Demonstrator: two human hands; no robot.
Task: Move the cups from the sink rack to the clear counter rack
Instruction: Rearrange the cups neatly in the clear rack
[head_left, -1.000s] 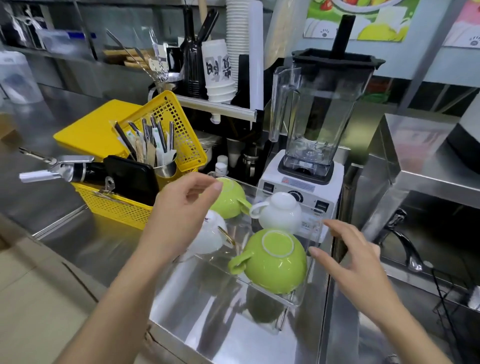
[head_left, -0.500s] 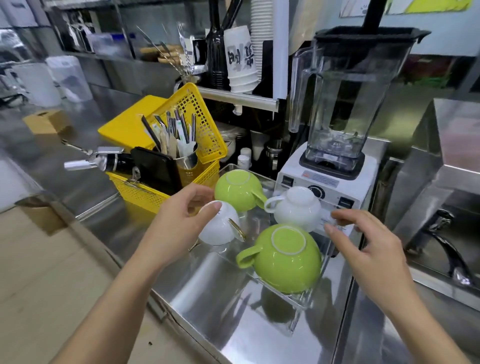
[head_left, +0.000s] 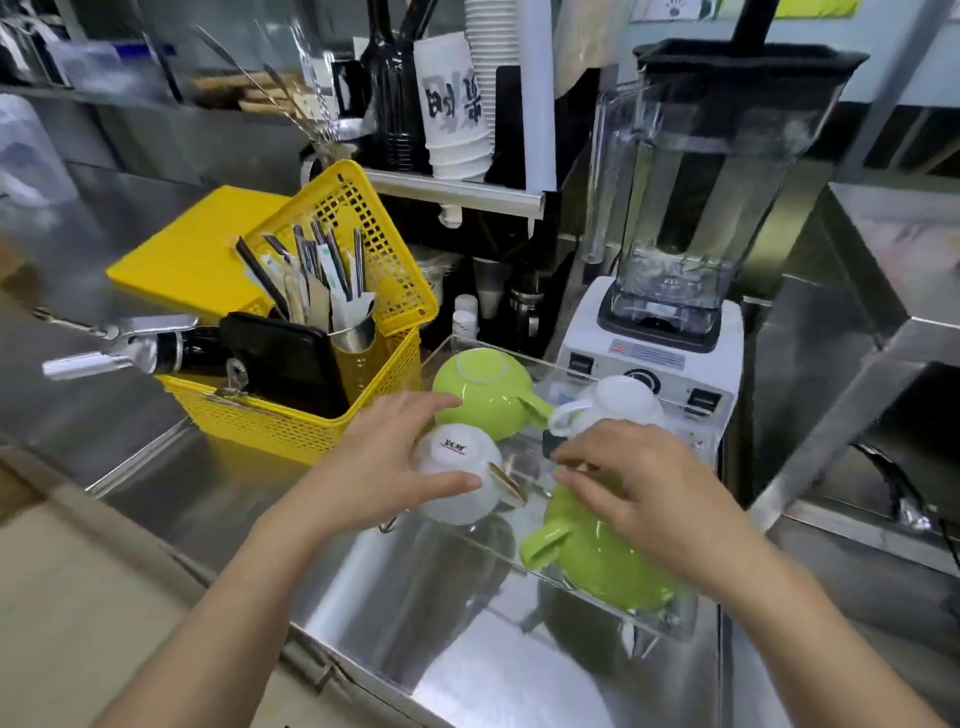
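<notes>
Seating the inverted cups squarely in the clear counter rack (head_left: 670, 621) is the step in hand, judging from how things are lying. Four cups are sitting upside down in that rack on the steel worktop (head_left: 467, 670): a green cup (head_left: 480, 387) at the far left, a white cup (head_left: 626, 402) at the far right beside the blender base (head_left: 654, 353), a second white cup (head_left: 460, 475) at the near left and a second green cup (head_left: 597, 561) at the near right. The left hand (head_left: 384, 470) is cupping the near white cup, its grip partly curled with thumb and fingers touching the cup's sides. The right hand (head_left: 649, 486) is resting fingers-spread on the base of the near green cup. For a good result, each cup is best lowered flat on its rim, with handles turned away from neighbours, and released only once steady
</notes>
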